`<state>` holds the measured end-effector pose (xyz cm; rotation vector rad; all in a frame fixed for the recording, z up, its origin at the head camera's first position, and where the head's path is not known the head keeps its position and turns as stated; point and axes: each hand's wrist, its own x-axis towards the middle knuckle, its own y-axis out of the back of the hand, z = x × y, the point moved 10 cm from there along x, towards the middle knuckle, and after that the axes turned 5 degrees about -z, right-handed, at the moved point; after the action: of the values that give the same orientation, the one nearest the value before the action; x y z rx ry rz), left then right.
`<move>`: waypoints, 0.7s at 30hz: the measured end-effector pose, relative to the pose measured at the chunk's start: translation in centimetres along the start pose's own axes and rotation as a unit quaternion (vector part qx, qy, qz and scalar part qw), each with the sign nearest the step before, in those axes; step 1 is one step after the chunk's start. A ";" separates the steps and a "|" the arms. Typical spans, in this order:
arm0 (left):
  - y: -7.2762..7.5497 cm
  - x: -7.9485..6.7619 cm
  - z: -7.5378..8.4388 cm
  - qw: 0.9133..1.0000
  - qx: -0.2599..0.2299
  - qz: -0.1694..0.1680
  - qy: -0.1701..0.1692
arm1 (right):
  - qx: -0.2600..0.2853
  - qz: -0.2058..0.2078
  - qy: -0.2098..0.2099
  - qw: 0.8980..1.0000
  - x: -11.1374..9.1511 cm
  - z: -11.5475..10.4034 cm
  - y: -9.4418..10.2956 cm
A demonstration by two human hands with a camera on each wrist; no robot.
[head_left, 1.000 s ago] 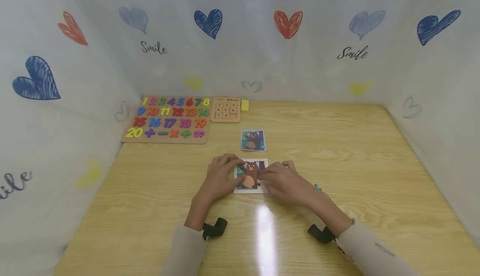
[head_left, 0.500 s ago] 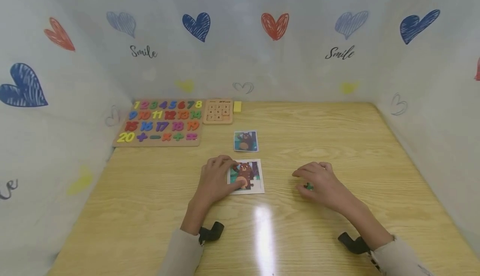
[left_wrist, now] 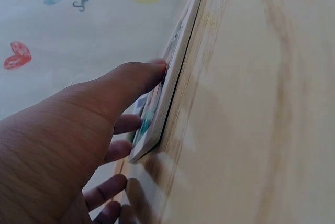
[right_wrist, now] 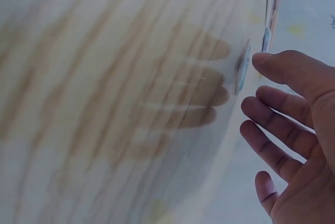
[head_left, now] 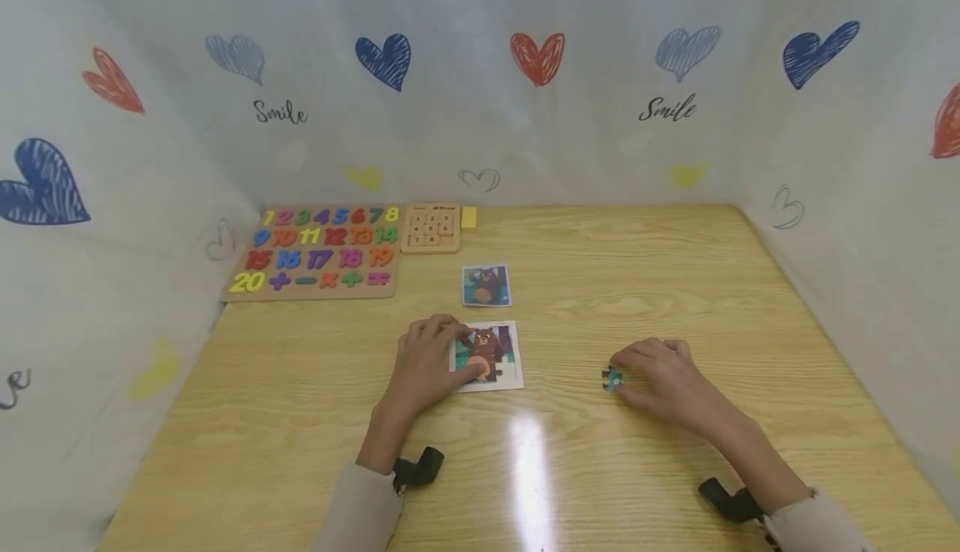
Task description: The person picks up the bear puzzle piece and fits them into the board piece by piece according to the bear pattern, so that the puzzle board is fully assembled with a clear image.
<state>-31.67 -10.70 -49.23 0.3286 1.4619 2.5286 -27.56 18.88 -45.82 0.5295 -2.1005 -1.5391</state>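
Note:
My left hand (head_left: 429, 362) rests on the left side of a white-framed bear jigsaw puzzle (head_left: 514, 375). Its thumb presses the picture near the bear's belly; a fingertip touches the upper left part. The puzzle's lower right corner shows a white gap. In the left wrist view the thumb lies on the face of the puzzle board (left_wrist: 180, 62). Farther right, my right hand (head_left: 667, 381) is beside a teal and brown puzzle piece (head_left: 612, 379) lying on the table. The right wrist view shows relaxed fingers, with the thumb close to the piece (right_wrist: 243, 69).
Behind the puzzle lies a bear picture card (head_left: 486, 286). A colourful number board (head_left: 315, 292), a wooden sliding number puzzle (head_left: 431, 247) and a yellow block (head_left: 468, 218) stand at the back left of the table (head_left: 637, 268). A heart-print curtain (head_left: 450, 118) surrounds it.
My right hand has left the puzzle and moved right to the loose piece, which is now more visible beside the fingertips. My left hand has stayed on the puzzle. The head view has shifted slightly.

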 end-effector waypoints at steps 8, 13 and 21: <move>0.0 0.0 -0.1 1.000 -0.004 -0.001 0.000 | -0.003 0.016 0.025 1.000 -0.1 -0.1 -0.2; -0.1 0.1 -0.2 1.000 -0.006 -0.002 0.002 | -0.010 0.031 0.053 0.998 0.2 -0.5 -0.1; -0.2 0.1 -0.4 1.000 -0.007 -0.009 0.004 | -0.025 0.035 0.059 0.997 1.0 -0.5 -0.2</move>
<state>-31.84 -10.90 -49.55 0.3016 1.4435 2.5277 -28.07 17.86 -45.73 0.5109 -1.9667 -1.4806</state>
